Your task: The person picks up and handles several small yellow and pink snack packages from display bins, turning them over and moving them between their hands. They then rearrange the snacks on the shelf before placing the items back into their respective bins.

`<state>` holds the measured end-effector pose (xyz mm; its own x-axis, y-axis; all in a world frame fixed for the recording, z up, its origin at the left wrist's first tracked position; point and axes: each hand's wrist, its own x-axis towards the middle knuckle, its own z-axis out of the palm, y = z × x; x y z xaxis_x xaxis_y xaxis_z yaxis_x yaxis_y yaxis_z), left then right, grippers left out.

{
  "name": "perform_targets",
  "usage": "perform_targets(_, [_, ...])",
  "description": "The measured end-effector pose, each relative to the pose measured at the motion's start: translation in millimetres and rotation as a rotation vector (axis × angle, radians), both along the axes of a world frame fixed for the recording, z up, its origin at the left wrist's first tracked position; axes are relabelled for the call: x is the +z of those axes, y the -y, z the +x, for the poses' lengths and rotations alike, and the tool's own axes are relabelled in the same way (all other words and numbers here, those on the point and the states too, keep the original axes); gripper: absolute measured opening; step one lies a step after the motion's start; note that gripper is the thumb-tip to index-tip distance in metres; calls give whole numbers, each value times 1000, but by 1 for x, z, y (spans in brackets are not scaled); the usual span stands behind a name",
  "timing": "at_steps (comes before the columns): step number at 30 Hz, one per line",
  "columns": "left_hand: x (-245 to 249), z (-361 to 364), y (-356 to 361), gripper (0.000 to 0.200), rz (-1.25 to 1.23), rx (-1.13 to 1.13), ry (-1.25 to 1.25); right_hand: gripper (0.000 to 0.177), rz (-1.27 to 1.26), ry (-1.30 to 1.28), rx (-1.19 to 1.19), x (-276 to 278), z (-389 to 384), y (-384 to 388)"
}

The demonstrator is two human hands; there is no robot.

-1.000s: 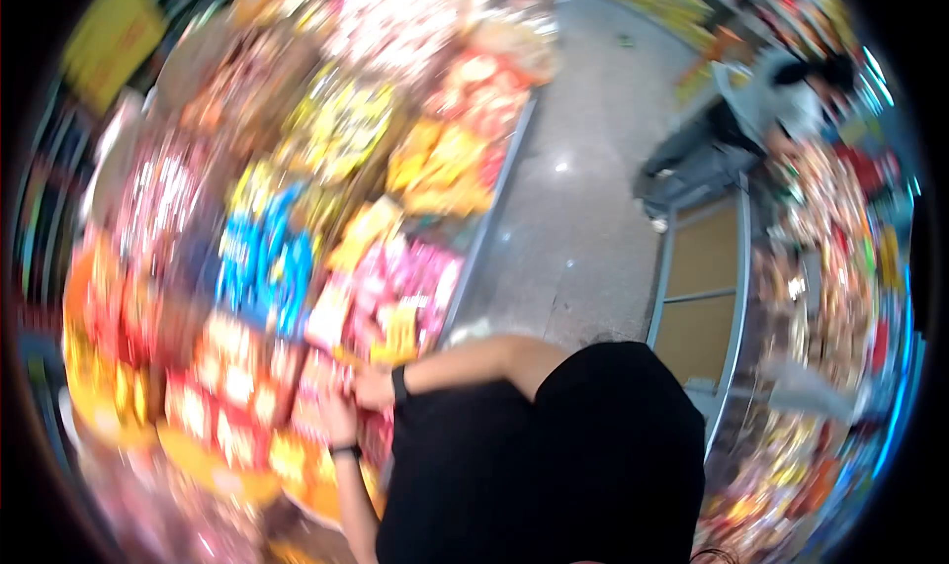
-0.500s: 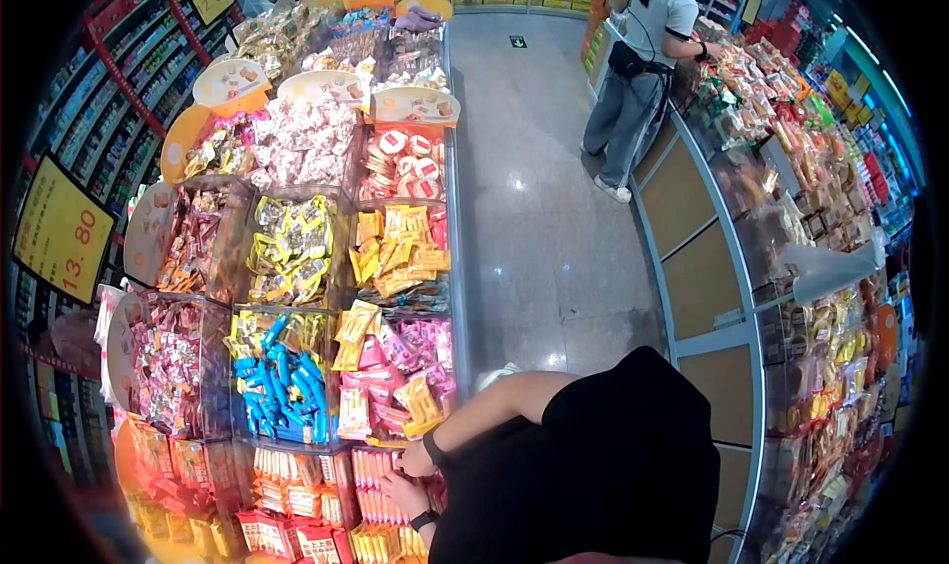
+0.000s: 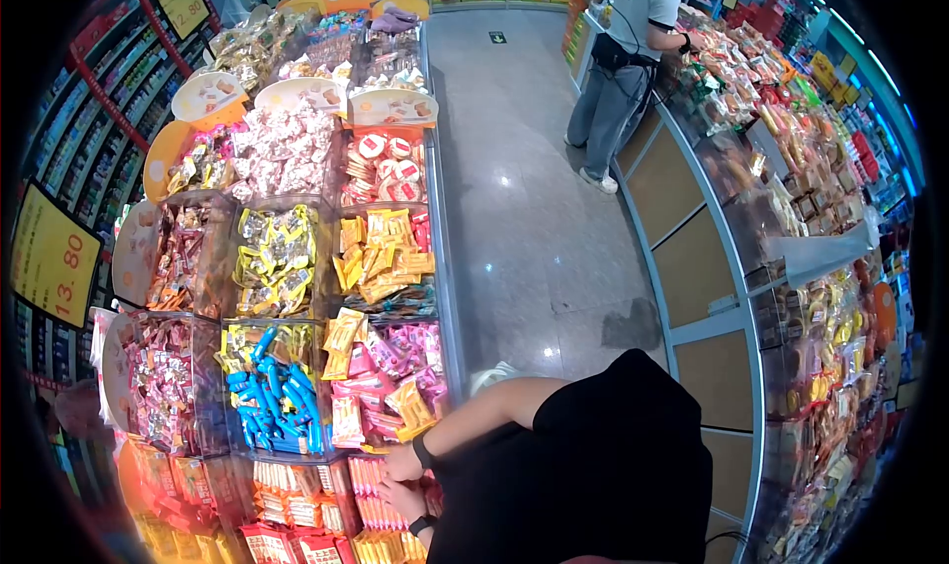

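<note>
The head camera shows both hands low down, reaching out from a black top (image 3: 573,475) into a surface of clear bins (image 3: 331,317) full of wrapped sweets. The right hand (image 3: 397,462) lies on the front edge of the bin of pink packets (image 3: 395,376), with a dark band (image 3: 423,452) round its wrist. The left hand (image 3: 403,498) sits just below it, almost touching, palm down on the striped packets (image 3: 366,495), which stand on edge in rows in the bin under both hands. It wears a dark watch (image 3: 423,524). The fingers of both hands curl down among the wrappers, but they are too small and too hidden to tell whether either has closed on a packet.

Just beyond the right hand, past the pink packets, are yellow packets (image 3: 381,258). Beside the pink bin, on the side away from the body, is a heap of blue sweets (image 3: 272,396). Red boxes (image 3: 287,539) lie near the left hand, on the same side as the blue sweets. A yellow price sign (image 3: 49,258) reading 13.80 hangs well off past the bins.

The grey floor (image 3: 514,228) of the aisle runs alongside the bins, well away from the hands. Far down it, another person (image 3: 618,80) stands facing a second surface (image 3: 692,228) of goods.
</note>
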<state>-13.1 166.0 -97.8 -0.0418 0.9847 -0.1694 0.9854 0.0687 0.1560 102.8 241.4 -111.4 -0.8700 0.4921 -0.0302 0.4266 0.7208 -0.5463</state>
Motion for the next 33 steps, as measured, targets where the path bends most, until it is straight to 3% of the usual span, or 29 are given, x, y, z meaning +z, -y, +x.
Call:
perform_targets(2, [-2, -3, -2, 55, -2, -13, -10, 23, 84, 34, -26, -12, -2, 4])
perform_targets(5, [-7, -6, -5, 56, -49, -5, -36, 15, 349, -206, -176, -27, 0, 12])
perform_targets(8, [-10, -8, -5, 56, -46, -5, -14, 14, 370, -221, -136, -25, 5, 11])
perform_targets(22, [9, -2, -9, 45, -100, 6, 99, 20, 250, -224, -72, -21, 12, 6])
perform_targets(24, [7, -2, -8, 43, -96, 10, 92, 27, 223, -200, -71, -23, 11, 5])
perform_targets(33, [-8, -10, -10, 42, -123, 40, 133, 20, 212, -254, -114, -27, 10, 10])
